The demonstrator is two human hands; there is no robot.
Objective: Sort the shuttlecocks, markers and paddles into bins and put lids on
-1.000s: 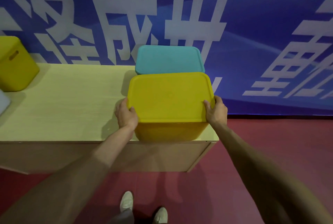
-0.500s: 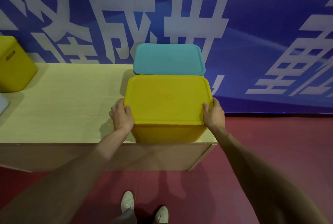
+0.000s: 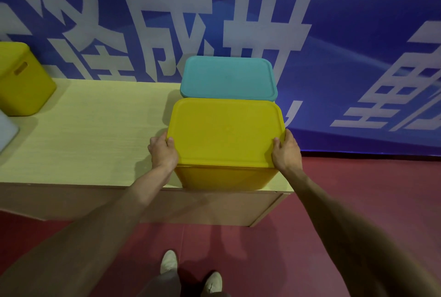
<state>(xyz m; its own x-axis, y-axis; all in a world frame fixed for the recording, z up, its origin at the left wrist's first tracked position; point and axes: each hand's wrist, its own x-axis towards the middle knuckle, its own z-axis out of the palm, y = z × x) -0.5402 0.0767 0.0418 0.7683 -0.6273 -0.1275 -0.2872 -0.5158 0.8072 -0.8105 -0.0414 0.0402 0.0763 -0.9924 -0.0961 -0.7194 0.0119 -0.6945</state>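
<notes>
- The yellow lid (image 3: 226, 132) covers the yellow bin (image 3: 226, 177) at the counter's (image 3: 95, 129) near right corner.
- The left hand (image 3: 163, 153) and right hand (image 3: 286, 151) pinch the lid's side edges, thumbs on top.
- The lid is probably light, smooth, slightly flexible plastic, so grip it at the rim.

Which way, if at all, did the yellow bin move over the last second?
No visible move: the yellow bin still sits right in front of the teal bin, near the table's right end.
</notes>
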